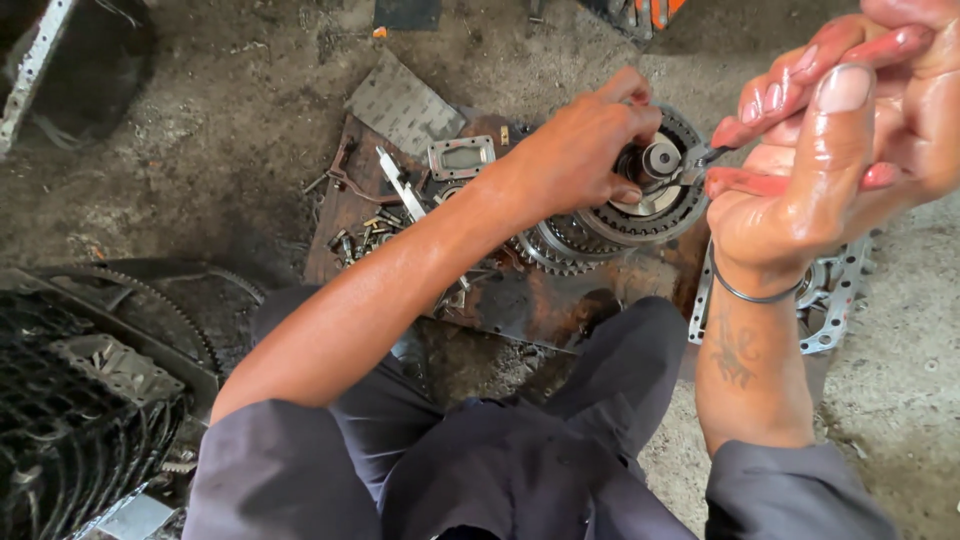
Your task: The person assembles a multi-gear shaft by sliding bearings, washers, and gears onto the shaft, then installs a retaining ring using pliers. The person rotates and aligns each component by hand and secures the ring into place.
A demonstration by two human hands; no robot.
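Note:
A greasy gear cluster (640, 222) with a short steel shaft (661, 158) stands on a rusty metal plate (545, 312) on the ground. My left hand (580, 150) is wrapped around the shaft just below its top. My right hand (835, 140), close to the camera, squeezes red-handled pliers (745, 183), and their dark tips (702, 157) touch the shaft's top end. A thin bangle sits on my right wrist.
A small rectangular metal cover (462, 157), a flat tool and loose bolts (360, 236) lie on the plate's left part. A checkered sheet (400, 100) sits behind. A holed silver housing flange (838, 296) lies at right. A toothed ring (170, 300) and a black finned part (60, 430) are at left.

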